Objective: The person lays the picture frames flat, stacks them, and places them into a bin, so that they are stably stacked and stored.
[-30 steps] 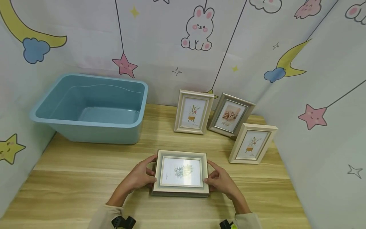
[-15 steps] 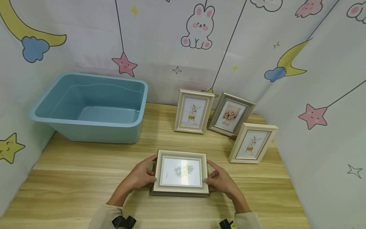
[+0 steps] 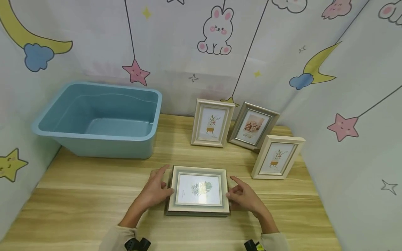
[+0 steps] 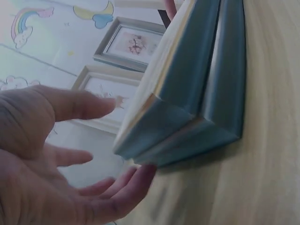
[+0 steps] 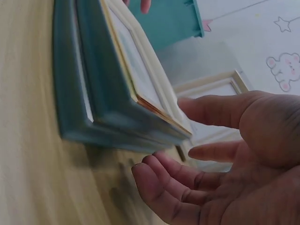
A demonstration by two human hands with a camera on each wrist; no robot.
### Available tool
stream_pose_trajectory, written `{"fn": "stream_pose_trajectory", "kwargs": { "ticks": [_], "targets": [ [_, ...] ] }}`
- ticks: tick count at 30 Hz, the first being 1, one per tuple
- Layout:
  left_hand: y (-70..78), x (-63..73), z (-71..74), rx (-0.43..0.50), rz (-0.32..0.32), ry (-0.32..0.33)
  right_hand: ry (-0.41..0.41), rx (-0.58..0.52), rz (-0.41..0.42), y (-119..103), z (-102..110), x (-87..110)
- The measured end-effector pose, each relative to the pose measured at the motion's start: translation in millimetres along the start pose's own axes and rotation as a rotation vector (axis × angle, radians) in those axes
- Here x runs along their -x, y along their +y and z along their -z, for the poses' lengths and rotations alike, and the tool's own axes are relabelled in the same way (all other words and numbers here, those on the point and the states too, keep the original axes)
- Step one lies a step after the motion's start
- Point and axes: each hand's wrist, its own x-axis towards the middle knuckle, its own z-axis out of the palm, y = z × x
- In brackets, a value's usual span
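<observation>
A cream-rimmed picture frame (image 3: 200, 188) with a green leaf print lies flat on the table, on top of another frame (image 4: 229, 70) whose grey-blue side shows beneath it. At the stack's left side my left hand (image 3: 154, 193) has its fingers spread. Its thumb stands off the upper frame in the left wrist view, with a lower fingertip close to the stack's corner. On the opposite side is my right hand (image 3: 246, 198), loosely bent. Its thumb tip is at the upper frame's edge, while the other fingers stand apart from the stack in the right wrist view.
Three picture frames stand upright at the back right: a cream one (image 3: 212, 122), a silver one (image 3: 254, 125) and a pale one (image 3: 278, 157). A blue plastic tub (image 3: 97, 148) occupies the back left of the wooden table (image 3: 78, 195). Patterned cloth (image 3: 176, 42) hangs behind.
Both hands have loosened from the stacked frames and moved slightly outward, fingers coming off the sides. The stack and the standing frames stay in place.
</observation>
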Motion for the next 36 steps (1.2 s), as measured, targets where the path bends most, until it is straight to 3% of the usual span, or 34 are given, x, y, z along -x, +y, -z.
{"fn": "stream_pose_trajectory", "kwargs": {
  "ticks": [5, 11, 15, 19, 23, 26, 31, 36],
  "targets": [
    [19.8, -6.3, -2.4, -0.051, -0.07, 0.108, -0.002, 0.073, 0.021, -0.2, 38.8, 10.9],
    [48.7, -23.1, -15.9, 0.005, -0.242, 0.085, 0.097, 0.204, 0.081, -10.4, 93.1, 28.7],
    [67.3, -42.1, -32.6, 0.064, -0.324, 0.057, 0.245, 0.312, 0.15, -16.3, 122.5, 37.2],
    [84.5, -63.0, -52.4, 0.127, -0.371, 0.005, 0.471, 0.395, 0.216, -19.6, 145.0, 40.5],
    [100.1, -85.0, -76.2, 0.148, -0.422, -0.052, 0.713, 0.422, 0.268, -19.6, 164.1, 36.3],
    [108.8, -99.8, -94.9, 0.133, -0.467, -0.095, 0.807, 0.426, 0.266, -16.7, 177.4, 29.4],
    [119.3, -121.5, -125.9, 0.133, -0.516, -0.153, 0.777, 0.44, 0.233, -9.5, 196.7, 22.6],
    [124.3, -138.1, -156.6, 0.147, -0.437, -0.203, 0.653, 0.405, 0.292, -4.5, 207.4, 16.3]
  ]
}}
